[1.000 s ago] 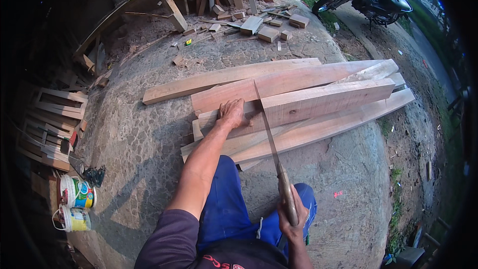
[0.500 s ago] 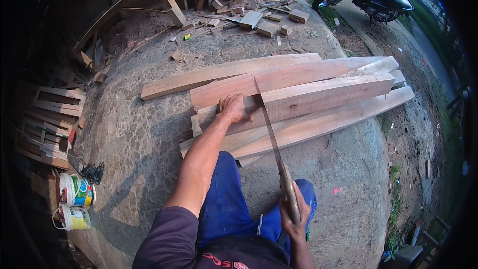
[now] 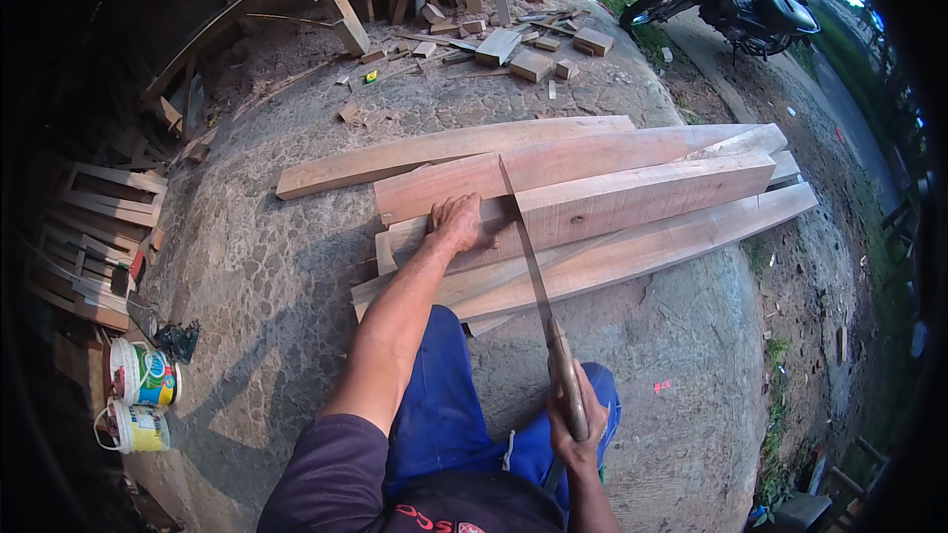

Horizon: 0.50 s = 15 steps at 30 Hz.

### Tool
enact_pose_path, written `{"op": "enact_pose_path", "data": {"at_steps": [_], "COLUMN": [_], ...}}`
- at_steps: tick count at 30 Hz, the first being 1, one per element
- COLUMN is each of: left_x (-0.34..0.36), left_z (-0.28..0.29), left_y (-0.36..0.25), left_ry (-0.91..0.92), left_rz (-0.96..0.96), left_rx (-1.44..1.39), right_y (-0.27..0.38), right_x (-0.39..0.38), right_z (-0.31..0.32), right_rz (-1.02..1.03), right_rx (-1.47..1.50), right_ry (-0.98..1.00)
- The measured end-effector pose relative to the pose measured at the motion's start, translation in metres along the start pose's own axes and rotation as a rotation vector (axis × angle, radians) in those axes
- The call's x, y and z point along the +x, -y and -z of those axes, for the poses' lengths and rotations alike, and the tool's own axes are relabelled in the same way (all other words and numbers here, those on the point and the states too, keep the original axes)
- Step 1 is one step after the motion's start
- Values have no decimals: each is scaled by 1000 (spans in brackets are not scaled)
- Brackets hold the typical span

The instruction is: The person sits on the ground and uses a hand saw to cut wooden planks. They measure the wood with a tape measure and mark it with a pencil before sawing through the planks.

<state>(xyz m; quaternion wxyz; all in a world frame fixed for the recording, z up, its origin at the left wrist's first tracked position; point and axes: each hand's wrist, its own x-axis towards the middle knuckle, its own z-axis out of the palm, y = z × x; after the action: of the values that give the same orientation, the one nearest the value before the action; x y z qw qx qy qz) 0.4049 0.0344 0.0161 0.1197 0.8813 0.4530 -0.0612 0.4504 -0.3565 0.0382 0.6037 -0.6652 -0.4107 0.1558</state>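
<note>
Blue trousers (image 3: 442, 405): bent knees, nearest the lower edge.
Right hand (image 3: 581, 417): grip closed round the wooden handle of the saw.
Saw (image 3: 534, 271): blade slants away from the handle, across the thick beam; how deep it sits cannot be told.
Left hand (image 3: 457, 223): grip partly open, laid over the beam just left of the blade; fingertips hidden, so its firmness cannot be told.
Thick beam (image 3: 652, 199): lies crosswise over other timber, a dark knot on its near side.
Other boards (image 3: 681, 247): stacked beneath and beside the beam, on the concrete floor (image 3: 681, 345).
Buckets (image 3: 124, 372): two, far left.
Wood offcuts (image 3: 531, 65): scattered beyond the boards.
Motorcycle (image 3: 780, 12): parked at upper right, beside the floor's edge.
</note>
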Motion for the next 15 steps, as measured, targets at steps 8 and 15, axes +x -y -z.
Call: {"op": "enact_pose_path", "data": {"at_steps": [8,15], "left_x": [4,2], "left_z": [13,-2], "left_y": [-2,2], "left_ry": [68,-46], "left_rz": [-2,-31], "left_rx": [-11,2], "right_y": [-34,2], "right_x": [70,0], "right_z": [-39,-3], "right_rz": [-34,31], "right_rx": [104,8], "right_ry": [8,9]}}
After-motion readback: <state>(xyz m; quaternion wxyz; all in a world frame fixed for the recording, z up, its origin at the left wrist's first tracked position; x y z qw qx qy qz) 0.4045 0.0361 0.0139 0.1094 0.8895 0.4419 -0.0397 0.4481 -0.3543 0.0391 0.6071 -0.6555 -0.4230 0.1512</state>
